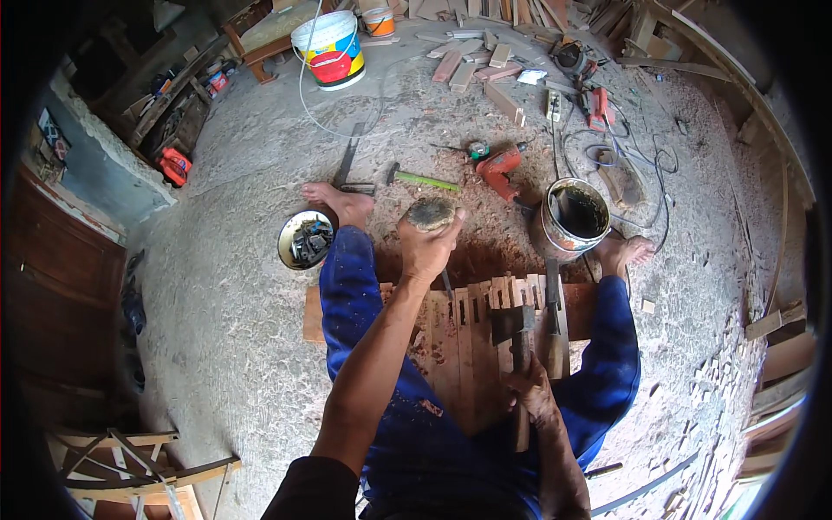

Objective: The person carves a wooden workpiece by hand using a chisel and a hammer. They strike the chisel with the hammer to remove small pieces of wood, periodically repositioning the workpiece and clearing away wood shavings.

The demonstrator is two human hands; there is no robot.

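My left hand (426, 251) is closed around the handle of a chisel (432, 213), whose worn, mushroomed top faces up. Its thin blade points down at a row of wooden slats (459, 364) between my legs. Slots are cut across the slats' far ends. Lower right, my right hand (533, 397) grips the wooden handle of a hatchet (522, 347); its dark head lies over the slats. Beside it, a long flat blade with a wooden handle (555, 347) rests along the right edge of the slats. The chisel's tip is hard to make out.
A tin of metal bits (306, 240) stands left, a bucket of dark liquid (575, 213) right. Ahead lie a green-handled hammer (422, 180), a red drill (501, 171), a try square (350, 160) and cables (663, 165). Offcuts (472, 65) and a paint bucket (329, 50) are farther back.
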